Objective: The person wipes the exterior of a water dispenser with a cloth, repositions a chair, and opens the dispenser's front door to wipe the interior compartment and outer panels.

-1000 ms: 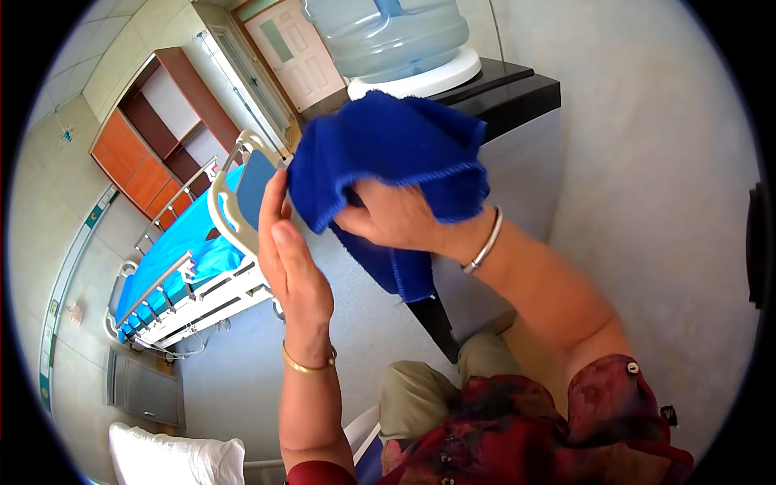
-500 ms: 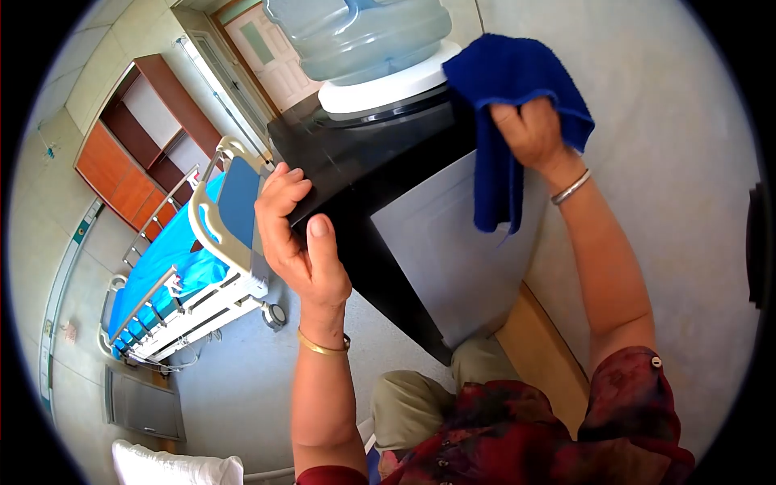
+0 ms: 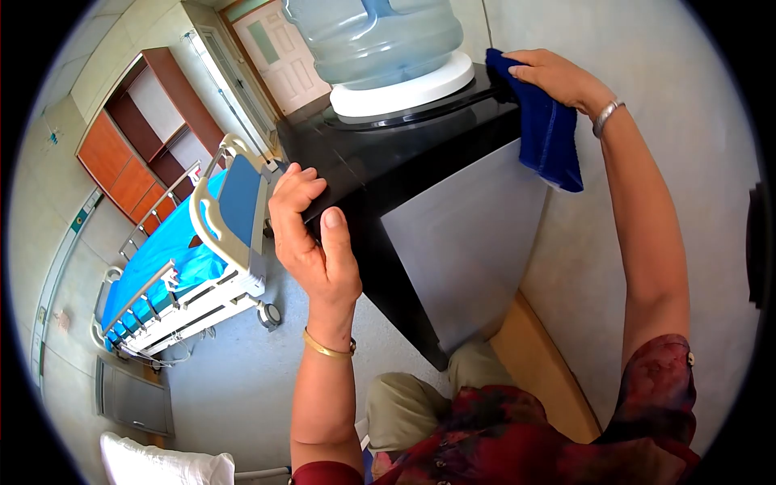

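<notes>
My right hand is closed on a dark blue cloth, pressing it at the right end of a black-topped water dispenser. Part of the cloth hangs down the dispenser's front edge. At the dispenser's near left corner is my left hand, with fingers loosely curled and thumb apart, nothing held in it. Whether its palm touches the corner is hidden. A large clear water bottle stands upright in the white collar on top of the dispenser.
A wall rises close behind my right arm. Left of the dispenser stands a hospital bed with blue covering and side rails. Behind it are a wooden cabinet and a door. A white pillow lies at lower left.
My right hand has moved up and to the right with the cloth, from in front of the dispenser onto its right end. The left hand has stayed at the corner; the view has shifted slightly.
</notes>
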`<state>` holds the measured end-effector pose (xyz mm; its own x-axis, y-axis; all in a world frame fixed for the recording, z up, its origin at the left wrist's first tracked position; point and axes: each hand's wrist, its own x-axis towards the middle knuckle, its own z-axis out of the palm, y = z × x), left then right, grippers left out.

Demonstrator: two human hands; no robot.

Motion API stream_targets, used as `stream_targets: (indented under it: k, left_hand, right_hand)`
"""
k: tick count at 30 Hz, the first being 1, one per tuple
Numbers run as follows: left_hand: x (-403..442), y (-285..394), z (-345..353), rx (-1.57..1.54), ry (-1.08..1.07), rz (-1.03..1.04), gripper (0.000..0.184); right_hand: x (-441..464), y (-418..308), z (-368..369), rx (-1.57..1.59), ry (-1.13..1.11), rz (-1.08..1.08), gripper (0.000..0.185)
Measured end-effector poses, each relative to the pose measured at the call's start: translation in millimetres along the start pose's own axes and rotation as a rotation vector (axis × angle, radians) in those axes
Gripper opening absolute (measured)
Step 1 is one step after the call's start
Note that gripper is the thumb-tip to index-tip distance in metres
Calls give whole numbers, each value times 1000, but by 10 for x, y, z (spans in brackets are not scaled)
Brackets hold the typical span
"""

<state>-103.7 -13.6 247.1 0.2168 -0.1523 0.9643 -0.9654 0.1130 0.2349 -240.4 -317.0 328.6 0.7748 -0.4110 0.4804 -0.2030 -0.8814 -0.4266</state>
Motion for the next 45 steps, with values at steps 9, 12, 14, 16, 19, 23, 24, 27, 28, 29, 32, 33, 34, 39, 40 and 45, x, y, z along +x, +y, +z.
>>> stream_targets:
  k: [9,12,14,16,19,23,24,27,28,29,32,33,34,39,40,45]
  left_hand:
    - [-25,115,69,86,25,-74,30]
    - [-28,91,86,102,38,-53,28]
    - [-31,83,80,103,42,-52,28]
    - [-28,98,75,122,45,-43,30]
    - [-40,84,97,114,57,-39,31]
    - [-32,72,120,116,61,-41,32]
    - [-28,63,129,109,88,-41,31]
    - [-25,96,142,110,117,-39,29]
    - [-27,110,135,129,116,-42,28]
    - [-29,124,125,123,112,-41,28]
    - [-39,146,92,175,69,-46,30]
    - [-40,146,94,172,77,-42,30]
    - [-39,150,94,170,86,-39,29]
    - [-31,131,97,151,90,-24,27]
    - [-29,140,104,150,96,-27,26]
    - [-26,137,113,165,107,-31,24]
  right_hand:
    - [714,-72,87,-421,-330,-46,41]
    - [862,-20,133,-445,-396,-168,39]
    - [952,5,181,-453,-364,-226,39]
    - [1060,41,242,-448,-363,-223,39]
    - [1165,70,291,-486,-374,-234,38]
    - [1271,152,327,-649,-396,-390,36]
    - [1322,193,372,-645,-394,-388,36]
    - [1317,178,366,-775,-409,-370,33]
    - [1185,61,314,-628,-382,-213,31]
    - [1077,-4,277,-478,-352,-57,30]
    - [1016,181,207,-622,-333,-301,33]
    - [1002,304,185,-699,-324,-492,33]
    - [892,321,129,-704,-326,-488,33]
    - [247,610,57,470,-185,45,30]
    - [92,555,77,464,-185,46,30]
    - [-685,308,644,1322,277,422,43]
